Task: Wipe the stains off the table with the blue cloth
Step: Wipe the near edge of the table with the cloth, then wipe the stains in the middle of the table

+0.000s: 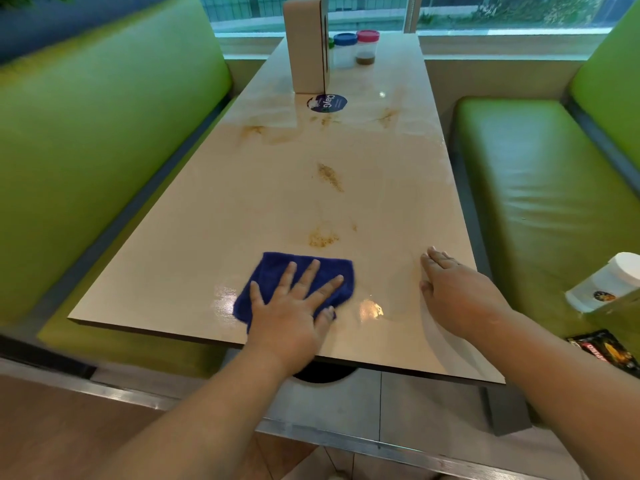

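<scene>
Two hands are laid on the near end of the table (166, 258). The cloth (277, 268) is pressed flat under the left hand (291, 306), fingers spread. The right hand (453, 289) is rested beside it, fingers together. Stains (322, 237) are seen just beyond the cloth and farther on, before a box (304, 46) and jars (353, 46).

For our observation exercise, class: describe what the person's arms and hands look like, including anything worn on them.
The left hand and right hand are ungloved, with no ring, watch or bracelet showing. Both arms are bare as far as the view reaches: no sleeves.
</scene>
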